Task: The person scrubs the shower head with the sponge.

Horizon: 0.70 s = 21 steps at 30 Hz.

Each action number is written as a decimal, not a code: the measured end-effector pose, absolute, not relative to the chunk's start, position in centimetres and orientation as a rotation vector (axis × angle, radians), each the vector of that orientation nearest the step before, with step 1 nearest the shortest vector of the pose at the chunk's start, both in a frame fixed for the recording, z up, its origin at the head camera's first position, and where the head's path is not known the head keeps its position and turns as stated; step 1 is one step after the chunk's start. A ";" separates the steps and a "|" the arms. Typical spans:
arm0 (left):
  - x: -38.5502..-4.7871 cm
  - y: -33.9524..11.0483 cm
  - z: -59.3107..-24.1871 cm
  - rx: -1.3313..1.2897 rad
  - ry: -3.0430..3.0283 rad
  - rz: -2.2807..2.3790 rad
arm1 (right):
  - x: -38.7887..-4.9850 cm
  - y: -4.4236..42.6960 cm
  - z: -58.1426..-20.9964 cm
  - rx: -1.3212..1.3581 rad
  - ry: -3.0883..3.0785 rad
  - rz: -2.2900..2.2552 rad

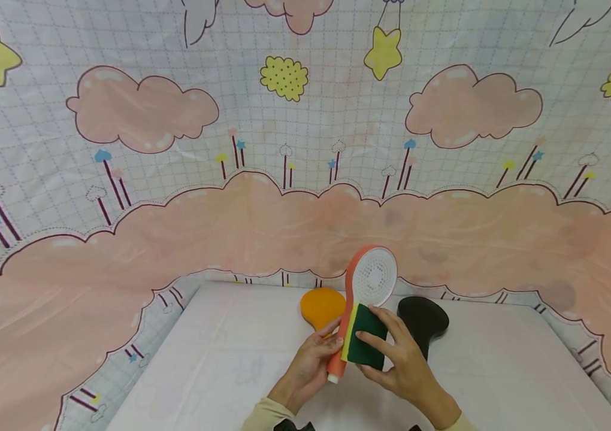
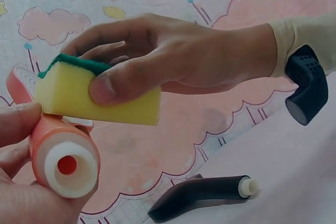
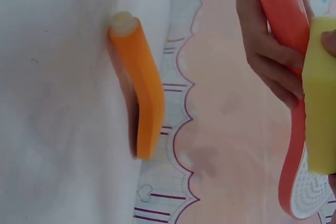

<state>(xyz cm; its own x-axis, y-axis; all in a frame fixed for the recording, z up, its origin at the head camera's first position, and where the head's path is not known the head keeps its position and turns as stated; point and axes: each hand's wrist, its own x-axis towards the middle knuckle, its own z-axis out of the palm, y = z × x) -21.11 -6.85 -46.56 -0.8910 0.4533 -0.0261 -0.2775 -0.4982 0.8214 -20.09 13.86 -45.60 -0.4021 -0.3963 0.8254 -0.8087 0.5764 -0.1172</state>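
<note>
Shower head (image 1: 370, 280), coral with a white perforated face, is up in front of the person, above the counter (image 1: 219, 353), between two others lying there. Left hand (image 1: 308, 365) grips it by the handle, fingers wrapped behind, thumb across the front. It's tilted: spray face up and away, white connector end down toward the person. Left wrist view looks straight at that connector (image 2: 72, 169); round opening, red inside.

Right hand (image 1: 405, 371) grasps a two-layer sponge (image 1: 366, 353). Fingers spread over the green scouring side, thumb on the yellow foam in the left wrist view. Yellow side sits against the coral handle, just below the spray face. Left thumb tip is right at the sponge's edge.

Other two units on the counter: yellow-orange shower head (image 1: 323, 306) beyond the left hand, handle partly hidden by it; black shower head (image 1: 424, 320) beyond the right hand. Both show smooth backs up, handles toward the person. Both have pale connector ends in the wrist views.

Backdrop (image 1: 295, 230): printed fabric, pink clouds, yellow stars, grid lines. Pale sleeves (image 1: 266, 414) at both wrists.
</note>
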 end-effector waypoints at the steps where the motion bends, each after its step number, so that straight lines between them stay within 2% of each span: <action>1: -21.1 -6.8 -46.6 0.270 1.265 2.383 | -20.2 13.9 -45.5 0.951 -2.021 0.671; 21: -21.0 -6.5 -46.5 0.290 1.269 2.446 | -19.0 13.3 -46.6 0.951 -2.081 0.682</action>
